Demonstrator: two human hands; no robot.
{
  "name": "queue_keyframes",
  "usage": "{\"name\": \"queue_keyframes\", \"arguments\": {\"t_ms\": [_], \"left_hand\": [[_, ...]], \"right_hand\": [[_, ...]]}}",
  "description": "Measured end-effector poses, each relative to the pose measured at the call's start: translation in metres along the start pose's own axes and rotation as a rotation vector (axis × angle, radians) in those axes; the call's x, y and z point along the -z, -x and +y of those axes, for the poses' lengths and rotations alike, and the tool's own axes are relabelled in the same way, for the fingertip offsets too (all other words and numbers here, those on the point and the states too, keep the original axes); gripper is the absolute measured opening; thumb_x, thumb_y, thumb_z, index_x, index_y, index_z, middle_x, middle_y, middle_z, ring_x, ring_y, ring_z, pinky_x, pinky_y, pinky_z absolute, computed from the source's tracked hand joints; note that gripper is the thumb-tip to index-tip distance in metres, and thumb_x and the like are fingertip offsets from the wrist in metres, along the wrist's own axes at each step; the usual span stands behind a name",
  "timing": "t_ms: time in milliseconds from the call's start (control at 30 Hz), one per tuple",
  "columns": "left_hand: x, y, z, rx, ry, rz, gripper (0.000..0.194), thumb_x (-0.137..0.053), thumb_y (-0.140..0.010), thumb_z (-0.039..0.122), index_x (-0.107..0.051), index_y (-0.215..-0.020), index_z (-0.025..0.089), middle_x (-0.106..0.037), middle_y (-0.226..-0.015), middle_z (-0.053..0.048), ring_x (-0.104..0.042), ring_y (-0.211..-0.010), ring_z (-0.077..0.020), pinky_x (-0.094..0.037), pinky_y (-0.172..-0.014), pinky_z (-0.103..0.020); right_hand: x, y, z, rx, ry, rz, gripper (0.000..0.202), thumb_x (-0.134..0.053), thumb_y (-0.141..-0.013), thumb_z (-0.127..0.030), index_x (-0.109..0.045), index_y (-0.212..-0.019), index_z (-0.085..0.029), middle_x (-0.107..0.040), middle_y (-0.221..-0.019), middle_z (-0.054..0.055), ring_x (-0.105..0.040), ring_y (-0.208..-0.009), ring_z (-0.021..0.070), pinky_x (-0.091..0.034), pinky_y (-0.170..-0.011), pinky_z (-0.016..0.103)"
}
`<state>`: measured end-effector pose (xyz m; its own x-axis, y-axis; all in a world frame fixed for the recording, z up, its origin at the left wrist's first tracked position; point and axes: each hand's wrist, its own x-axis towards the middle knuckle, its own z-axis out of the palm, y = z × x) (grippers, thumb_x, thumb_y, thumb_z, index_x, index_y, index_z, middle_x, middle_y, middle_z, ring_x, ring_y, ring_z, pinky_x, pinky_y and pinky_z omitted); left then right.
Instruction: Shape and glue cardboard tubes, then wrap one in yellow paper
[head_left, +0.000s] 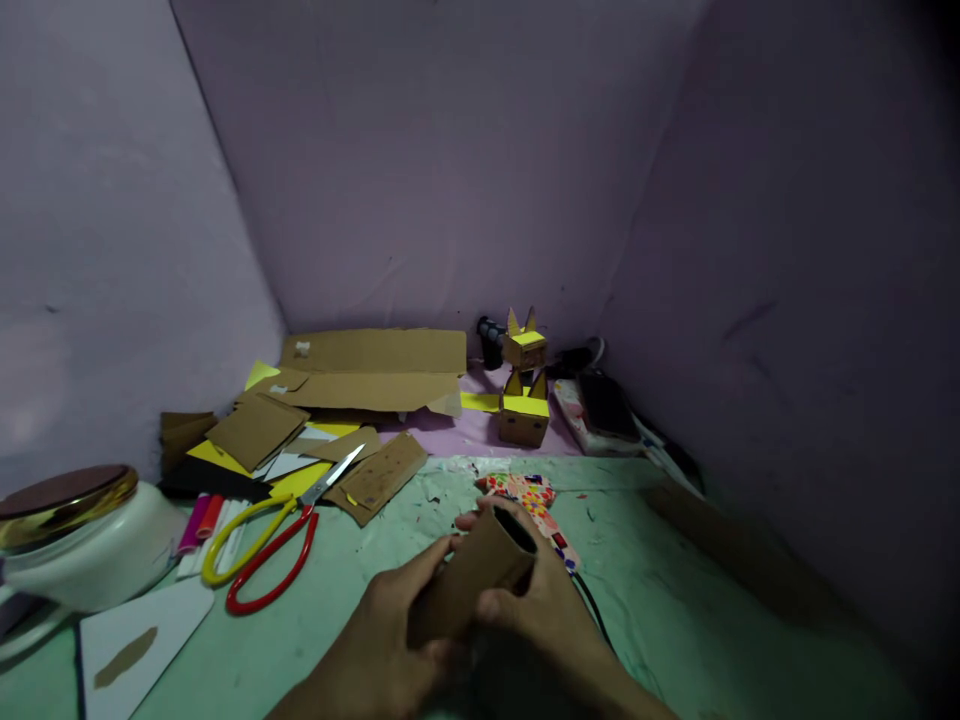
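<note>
A brown cardboard tube (472, 575) is held at the front middle, tilted with its open end up and to the right. My left hand (397, 625) wraps around its lower left side. My right hand (536, 600) grips it from the right, thumb across the near face and fingers behind it. Just beyond the hands lies a flower-patterned glue gun (532, 495), partly hidden by my right hand, with a black cord trailing from it. Scissors (281, 535) with one yellow and one red handle lie open to the left.
Cardboard pieces (259, 430) and a folded cardboard sheet (375, 360) lie at back left. Small cardboard boxes with pointed ears (523, 420) stand at the back. A phone (607, 405) rests at back right. At left are a lidded white pot (90, 550) and a white card (146, 640).
</note>
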<state>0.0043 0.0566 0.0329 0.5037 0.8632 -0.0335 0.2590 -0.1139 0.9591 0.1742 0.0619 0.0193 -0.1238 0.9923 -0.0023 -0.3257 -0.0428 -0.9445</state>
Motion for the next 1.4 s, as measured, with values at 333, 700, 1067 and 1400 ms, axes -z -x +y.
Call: {"name": "queue_keyframes", "arguments": {"t_ms": [333,700,1067,1400], "left_hand": [[0.019,0.003,-0.006,0.118,0.137,-0.030,0.051,-0.068,-0.066,0.038,-0.068,-0.113,0.019,-0.073,-0.102,-0.006,-0.065,-0.092,-0.0231,-0.052,-0.077,-0.030],[0.026,0.005,-0.017,-0.104,-0.050,0.200,0.043,-0.071,-0.071,0.033,-0.065,-0.112,0.023,-0.063,-0.119,-0.007,-0.057,-0.112,-0.0268,-0.043,-0.097,-0.038],[0.004,0.007,-0.024,0.012,-0.259,0.127,0.038,-0.067,-0.069,0.022,-0.064,-0.106,0.017,-0.068,-0.102,-0.008,-0.062,-0.094,-0.0267,-0.048,-0.085,-0.042],[-0.005,0.009,-0.039,-0.528,-0.655,0.158,0.038,-0.050,-0.080,0.004,-0.049,-0.117,0.013,-0.063,-0.100,-0.013,-0.058,-0.090,-0.0245,-0.055,-0.076,-0.040]], "right_hand": [[0.027,-0.002,-0.010,-0.060,0.295,-0.145,0.052,-0.079,-0.065,-0.052,-0.064,-0.104,-0.020,-0.062,-0.082,0.005,-0.060,-0.076,0.0233,-0.049,-0.068,0.036],[0.029,-0.004,0.004,-0.004,0.437,0.062,0.061,-0.070,-0.069,-0.064,-0.061,-0.113,-0.023,-0.062,-0.112,0.012,-0.062,-0.097,0.0320,-0.056,-0.075,0.045],[0.040,0.012,0.009,0.611,0.930,-0.302,0.032,-0.066,-0.086,-0.039,-0.059,-0.114,-0.025,-0.064,-0.098,0.008,-0.064,-0.083,0.0235,-0.055,-0.068,0.036],[0.038,0.021,0.021,0.648,1.142,-0.293,0.033,-0.057,-0.083,-0.013,-0.052,-0.115,-0.019,-0.064,-0.099,0.011,-0.060,-0.085,0.0256,-0.051,-0.070,0.041]]}}
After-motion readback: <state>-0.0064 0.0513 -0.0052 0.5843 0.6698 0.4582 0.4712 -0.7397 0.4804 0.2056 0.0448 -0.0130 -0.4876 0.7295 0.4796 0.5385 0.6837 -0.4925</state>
